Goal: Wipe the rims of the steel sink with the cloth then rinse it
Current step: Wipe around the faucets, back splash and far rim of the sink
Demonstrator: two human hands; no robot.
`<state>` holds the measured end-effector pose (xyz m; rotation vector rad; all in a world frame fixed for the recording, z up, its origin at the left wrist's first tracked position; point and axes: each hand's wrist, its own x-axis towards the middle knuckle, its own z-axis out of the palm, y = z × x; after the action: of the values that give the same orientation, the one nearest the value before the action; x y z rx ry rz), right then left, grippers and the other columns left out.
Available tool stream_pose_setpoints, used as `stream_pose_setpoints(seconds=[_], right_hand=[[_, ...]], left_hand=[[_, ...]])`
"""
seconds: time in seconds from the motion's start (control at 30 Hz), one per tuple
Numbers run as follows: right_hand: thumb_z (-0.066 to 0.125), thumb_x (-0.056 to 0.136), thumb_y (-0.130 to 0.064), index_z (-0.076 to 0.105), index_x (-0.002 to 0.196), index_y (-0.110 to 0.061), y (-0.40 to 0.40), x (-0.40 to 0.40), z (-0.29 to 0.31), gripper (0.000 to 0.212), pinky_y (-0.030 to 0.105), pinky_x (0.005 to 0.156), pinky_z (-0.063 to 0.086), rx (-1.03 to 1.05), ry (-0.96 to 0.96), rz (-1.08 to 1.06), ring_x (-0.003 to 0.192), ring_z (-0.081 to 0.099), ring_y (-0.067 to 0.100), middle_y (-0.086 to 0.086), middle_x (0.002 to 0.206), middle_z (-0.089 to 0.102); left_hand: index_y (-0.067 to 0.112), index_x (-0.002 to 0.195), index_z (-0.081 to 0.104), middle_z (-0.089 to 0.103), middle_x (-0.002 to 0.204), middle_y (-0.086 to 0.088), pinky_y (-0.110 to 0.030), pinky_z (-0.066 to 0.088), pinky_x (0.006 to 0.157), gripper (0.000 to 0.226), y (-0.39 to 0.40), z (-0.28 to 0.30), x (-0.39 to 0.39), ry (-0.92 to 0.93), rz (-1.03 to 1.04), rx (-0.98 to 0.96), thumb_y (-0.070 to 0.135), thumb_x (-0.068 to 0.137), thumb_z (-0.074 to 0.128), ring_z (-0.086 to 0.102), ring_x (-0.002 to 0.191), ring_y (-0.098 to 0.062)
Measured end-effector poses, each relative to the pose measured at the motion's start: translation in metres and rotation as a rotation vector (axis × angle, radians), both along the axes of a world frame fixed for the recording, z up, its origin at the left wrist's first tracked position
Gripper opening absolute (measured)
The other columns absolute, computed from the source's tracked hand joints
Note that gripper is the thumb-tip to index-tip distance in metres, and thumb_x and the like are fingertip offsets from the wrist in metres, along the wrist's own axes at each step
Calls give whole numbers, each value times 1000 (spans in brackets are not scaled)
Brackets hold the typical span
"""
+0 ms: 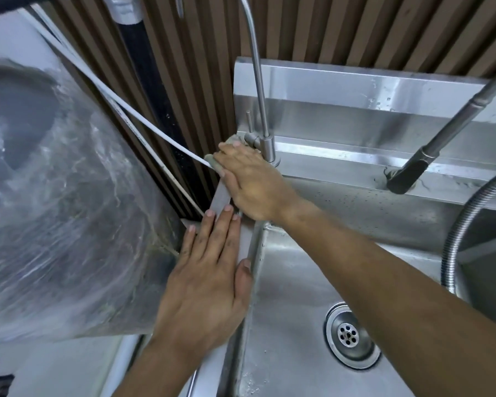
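Observation:
The steel sink fills the lower right, its left rim running from bottom centre up to the back corner. My right hand presses a grey-green cloth flat onto the rim's far left corner, beside the thin tap; only the cloth's edges show past my fingers. My left hand lies flat and spread on the left rim nearer to me, thumb hooked over the inner edge, holding nothing.
A thin gooseneck tap stands at the back left corner. A black pull-out spray head and its coiled metal hose hang at the right. The drain sits in the basin. A plastic-wrapped drum crowds the left, with white cables.

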<state>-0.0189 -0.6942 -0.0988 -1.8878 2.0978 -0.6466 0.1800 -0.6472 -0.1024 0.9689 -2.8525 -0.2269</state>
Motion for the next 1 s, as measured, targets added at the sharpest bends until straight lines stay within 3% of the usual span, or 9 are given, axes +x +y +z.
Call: stream_pose_setpoints(seconds=[0.13, 0.23, 0.37, 0.47, 0.53, 0.73, 0.83, 0.9, 1.0], right_hand=[[38, 111, -27, 41, 157, -16, 44, -15, -10, 47, 32, 130, 12, -102, 24, 15, 155, 27, 14, 3, 164, 38], [36, 109, -24, 47, 153, -16, 58, -19, -13, 46, 35, 128, 23, -96, 190, -55, 150, 39, 16, 4, 159, 47], [37, 105, -16, 51, 149, -11, 85, -28, -26, 46, 37, 127, 26, -161, 271, -295, 147, 45, 22, 8, 155, 52], [42, 107, -13, 49, 149, -7, 87, -36, -24, 43, 33, 126, 17, -168, 214, -563, 149, 41, 25, 12, 157, 48], [37, 108, -14, 43, 153, -6, 64, -34, -17, 45, 35, 128, 13, -109, 164, -652, 155, 30, 26, 13, 162, 40], [23, 112, -33, 30, 161, -15, 50, -45, -15, 54, 36, 131, 8, -33, 283, -428, 159, 14, 22, 4, 169, 26], [24, 112, -34, 29, 162, -17, 74, -55, -22, 53, 39, 130, 11, -66, 335, -641, 159, 15, 23, 1, 169, 26], [21, 111, -34, 21, 164, -14, 64, -40, -23, 56, 42, 131, 7, -39, 313, -775, 160, 7, 26, 3, 171, 17], [18, 109, -34, 24, 162, -11, 35, -15, -23, 58, 44, 130, 11, -69, 270, -747, 159, 10, 29, 9, 170, 19]], left_hand=[[13, 163, 13, 6, 172, 0, -39, -1, 126, 65, -1, -1, 0, -4, -3, 7, 40, 105, 23, -1, 159, -17], [13, 163, 16, 9, 172, 0, -39, -1, 126, 65, -2, -2, -2, -2, 10, 0, 40, 104, 24, 2, 159, -17], [13, 163, 18, 11, 172, -1, -36, -5, 126, 67, -9, 0, -12, 15, 14, 14, 43, 103, 19, 3, 159, -19], [11, 163, 16, 9, 172, -4, -34, -7, 127, 72, -26, 6, -35, 11, 5, 21, 44, 100, 10, 2, 159, -21], [11, 164, 10, 4, 173, -4, -36, -9, 127, 75, -44, 5, -59, -13, 19, 29, 44, 97, 4, -2, 159, -22], [15, 164, 12, 6, 173, -6, -42, -2, 129, 71, -70, -3, -91, -29, 45, 23, 43, 99, 9, 0, 159, -26], [15, 164, 12, 5, 173, -5, -44, -2, 129, 72, -68, -1, -89, -41, 43, 6, 44, 99, 7, 0, 159, -26], [16, 164, 10, 4, 173, -5, -44, -3, 129, 72, -66, 0, -90, -55, 57, -3, 44, 98, 5, 0, 160, -26], [16, 165, 9, 4, 173, -6, -45, -1, 129, 73, -65, -1, -89, -58, 49, -6, 45, 98, 3, 0, 160, -26]])
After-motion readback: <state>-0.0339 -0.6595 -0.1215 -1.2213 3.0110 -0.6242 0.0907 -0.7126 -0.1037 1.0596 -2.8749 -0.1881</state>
